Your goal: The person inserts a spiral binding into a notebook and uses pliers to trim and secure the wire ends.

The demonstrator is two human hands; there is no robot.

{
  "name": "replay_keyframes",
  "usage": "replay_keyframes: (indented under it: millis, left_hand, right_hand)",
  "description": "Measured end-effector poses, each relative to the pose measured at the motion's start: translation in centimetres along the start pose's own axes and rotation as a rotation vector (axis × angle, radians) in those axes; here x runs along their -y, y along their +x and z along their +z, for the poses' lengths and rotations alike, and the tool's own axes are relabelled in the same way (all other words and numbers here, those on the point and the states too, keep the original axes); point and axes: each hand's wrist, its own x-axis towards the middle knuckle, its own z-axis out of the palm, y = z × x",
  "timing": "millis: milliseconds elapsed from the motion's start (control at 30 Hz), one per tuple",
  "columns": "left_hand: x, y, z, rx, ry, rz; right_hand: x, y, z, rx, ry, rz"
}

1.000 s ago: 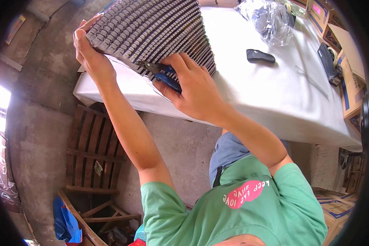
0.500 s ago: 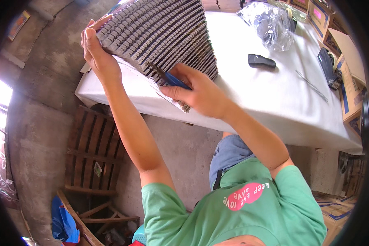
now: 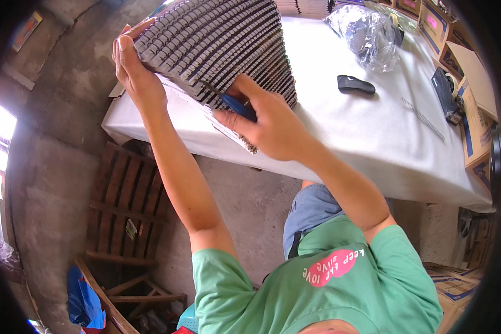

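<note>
The right hand [image 3: 273, 127] grips blue-handled cutters [image 3: 240, 107], the left hand [image 3: 134, 69] holds the spiral-bound stack [image 3: 222, 47] — which could slide apart, if that hold loosens.

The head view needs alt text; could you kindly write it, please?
A person's right hand holds blue-handled pliers at the edge of a stack of spiral-bound books on a white-covered table, while the left hand touches its corner.
</note>
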Motion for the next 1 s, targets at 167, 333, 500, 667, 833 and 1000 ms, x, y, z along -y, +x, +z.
replay_keyframes:
  millis: [167, 333, 500, 667, 833, 1000]
  left_hand:
    - [-0.1, -0.1, -0.2, 0.015, 0.047, 0.02]
    - [0.0, 0.0, 0.1, -0.024, 0.062, 0.035]
    - [-0.2, 0.1, 0.1, -0.048, 0.052, 0.033]
    - [-0.4, 0.0, 0.3, -0.043, 0.091, 0.064]
    - [-1.0, -0.4, 0.2, -0.002, 0.086, 0.022]
    - [-0.9, -0.1, 0.1, 0.024, 0.099, 0.053]
  right_hand:
    - [-0.2, -0.2, -0.4, -0.002, 0.08, -0.048]
    - [0.5, -0.4, -0.6, -0.349, -0.505, -0.333]
    - [0.8, 0.5, 0.0, -0.322, -0.576, -0.373]
    - [1.2, 0.4, -0.5, -0.006, -0.256, -0.11]
    - [2.3, 0.0, -1.1, 0.07, -0.023, 0.018]
    - [1.9, -0.1, -0.7, -0.307, -0.516, -0.319]
